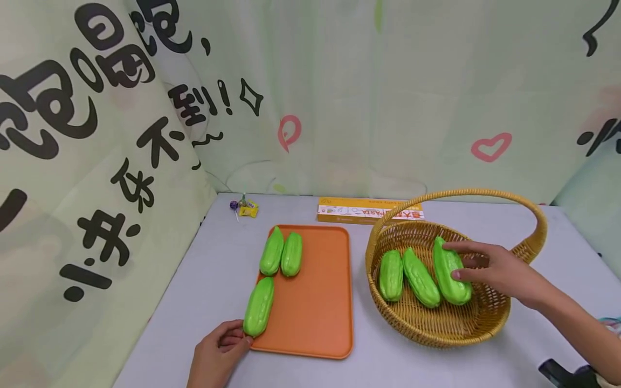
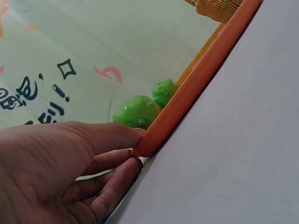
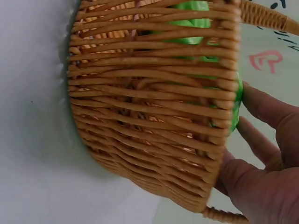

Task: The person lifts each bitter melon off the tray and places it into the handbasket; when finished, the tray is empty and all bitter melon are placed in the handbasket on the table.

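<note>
A: What could go wrong from here?

B: The right hand (image 1: 502, 269) reaches into the wicker basket (image 1: 439, 328) and has its grip on the rightmost gourd (image 1: 451, 272), thumb on the near side, fingers over the far tip. It is a loose, half-open pinch rather than a full wrap, so I judge the smooth, ridged gourd could swivel or slip out on lifting. The basket's handle (image 1: 533, 215) arches just above the wrist, and a careless lift might snag it and drag the basket.

A: And the left hand (image 1: 218, 355)?

B: At the near left corner of the orange tray (image 1: 320, 302), fingers curled against the rim, right beside the near gourd on the tray (image 1: 259, 306). That gourd overhangs the tray's left edge, so a nudge could roll it onto the bench (image 1: 218, 269).

A: Where does the gripped gourd lie?

B: Right of two other gourds (image 1: 407, 276) in the basket, tilted, its near end between thumb and fingers. Two more gourds (image 1: 281, 253) lie side by side at the tray's far left.
</note>
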Demonstrator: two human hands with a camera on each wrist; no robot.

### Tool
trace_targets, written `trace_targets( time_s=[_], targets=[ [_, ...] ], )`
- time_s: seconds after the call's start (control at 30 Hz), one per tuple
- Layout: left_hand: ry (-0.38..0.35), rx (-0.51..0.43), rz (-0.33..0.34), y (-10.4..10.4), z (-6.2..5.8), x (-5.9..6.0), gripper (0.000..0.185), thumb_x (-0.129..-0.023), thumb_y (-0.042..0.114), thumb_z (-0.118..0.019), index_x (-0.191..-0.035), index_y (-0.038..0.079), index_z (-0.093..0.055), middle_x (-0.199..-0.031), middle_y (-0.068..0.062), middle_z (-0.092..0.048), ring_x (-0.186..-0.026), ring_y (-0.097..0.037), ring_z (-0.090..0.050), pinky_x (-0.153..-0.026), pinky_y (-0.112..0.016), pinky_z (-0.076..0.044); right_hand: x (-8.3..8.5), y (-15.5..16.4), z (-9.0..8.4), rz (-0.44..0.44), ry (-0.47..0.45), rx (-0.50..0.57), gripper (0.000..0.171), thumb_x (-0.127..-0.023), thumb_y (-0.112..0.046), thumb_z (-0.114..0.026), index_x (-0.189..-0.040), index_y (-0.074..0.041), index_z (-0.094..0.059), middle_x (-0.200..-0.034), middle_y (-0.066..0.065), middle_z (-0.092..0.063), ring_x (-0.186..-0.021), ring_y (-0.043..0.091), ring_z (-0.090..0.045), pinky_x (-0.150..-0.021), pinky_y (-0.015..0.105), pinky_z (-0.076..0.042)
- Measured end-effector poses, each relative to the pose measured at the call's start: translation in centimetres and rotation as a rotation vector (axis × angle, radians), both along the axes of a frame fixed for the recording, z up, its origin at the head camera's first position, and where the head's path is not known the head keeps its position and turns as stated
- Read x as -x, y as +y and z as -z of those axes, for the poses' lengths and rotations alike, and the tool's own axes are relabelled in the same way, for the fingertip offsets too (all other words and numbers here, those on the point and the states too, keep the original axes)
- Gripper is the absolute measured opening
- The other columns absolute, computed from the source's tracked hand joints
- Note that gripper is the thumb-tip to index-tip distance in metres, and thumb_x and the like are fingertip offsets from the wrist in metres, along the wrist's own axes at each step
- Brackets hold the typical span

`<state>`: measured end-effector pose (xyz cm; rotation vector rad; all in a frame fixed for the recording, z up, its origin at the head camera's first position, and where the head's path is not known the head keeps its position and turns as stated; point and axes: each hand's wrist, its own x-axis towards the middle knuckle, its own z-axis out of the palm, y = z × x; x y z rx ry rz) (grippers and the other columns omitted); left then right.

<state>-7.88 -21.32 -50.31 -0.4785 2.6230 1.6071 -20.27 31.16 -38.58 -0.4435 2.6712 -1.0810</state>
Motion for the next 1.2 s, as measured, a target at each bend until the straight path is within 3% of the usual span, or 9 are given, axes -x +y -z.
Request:
trace_targets(
  time_s=[0.2, 0.47, 0.63, 1.2],
  targets=[
    [0.008, 0.003, -0.001, 0.1, 0.1, 0.0, 0.044, -0.08, 0.028, -0.084, -0.117, 0.008, -0.07, -0.093, 0.0, -0.066, -0.084, -0.014, -0.062, -0.073, -0.024, -0.053, 0.7, -0.3, 1.3, -0.015, -0.031, 0.04, 0.061, -0.09, -0.024, -0.075, -0.141, -0.002, -0.052, -0.141, 0.03, -0.044, -0.113, 0.048, -0.057, -0.077, 0.036, -0.057],
    [-0.002, 0.006, -0.017, 0.3, -0.2, 0.0, 0.043, -0.08, 0.027, -0.084, -0.116, 0.008, -0.07, -0.092, 0.0, -0.066, -0.083, -0.014, -0.062, -0.073, -0.024, -0.053, 1.2, -0.5, 2.0, -0.029, -0.077, 0.067, 0.06, -0.091, -0.019, -0.074, -0.141, 0.002, -0.05, -0.136, 0.032, -0.046, -0.109, 0.039, -0.061, -0.076, 0.03, -0.056],
    [-0.005, 0.001, -0.021, 0.3, -0.3, -0.1, 0.043, -0.08, 0.027, -0.084, -0.116, 0.007, -0.07, -0.092, 0.0, -0.066, -0.083, -0.015, -0.062, -0.073, -0.024, -0.053, 1.4, -0.7, 2.8, -0.03, -0.141, 0.146, 0.06, -0.09, -0.011, -0.073, -0.141, 0.007, -0.046, -0.136, 0.038, -0.041, -0.105, 0.036, -0.063, -0.075, 0.032, -0.057],
    [0.009, 0.008, -0.016, 0.3, -0.5, -0.1, 0.042, -0.08, 0.025, -0.084, -0.115, 0.006, -0.071, -0.091, 0.0, -0.066, -0.083, -0.014, -0.062, -0.072, -0.024, -0.053, 1.5, -0.5, 3.2, -0.024, -0.162, 0.133, 0.06, -0.092, -0.013, -0.071, -0.141, 0.008, -0.044, -0.137, 0.039, -0.04, -0.117, 0.051, -0.052, -0.079, 0.032, -0.055]
  ],
)
